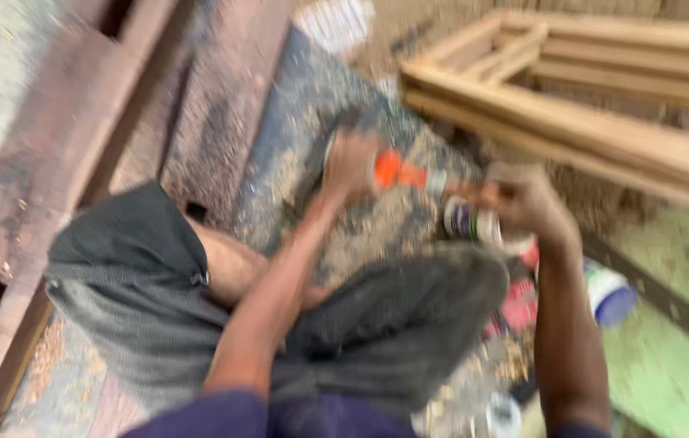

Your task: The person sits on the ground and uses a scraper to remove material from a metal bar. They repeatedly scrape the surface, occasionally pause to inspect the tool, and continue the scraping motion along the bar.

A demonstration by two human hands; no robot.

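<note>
The picture is badly blurred by motion. My left hand (pixel 350 165) is closed around an orange-handled tool (pixel 399 173) whose pale shaft points right. My right hand (pixel 527 199) grips a small round container (pixel 467 220) with a white and dark label, held just below the tool's tip. Both hands meet above my knees, which are covered by dark grey shorts (pixel 397 320). I cannot tell whether the tool's tip touches the container.
A pale wooden frame (pixel 588 105) lies at the upper right. Heavy dark timber beams (pixel 77 122) run along the left. Sawdust covers the ground (pixel 360 235). A white tub with a blue base (pixel 610 294) and a red object (pixel 519 307) lie by my right leg on a green surface (pixel 669 365).
</note>
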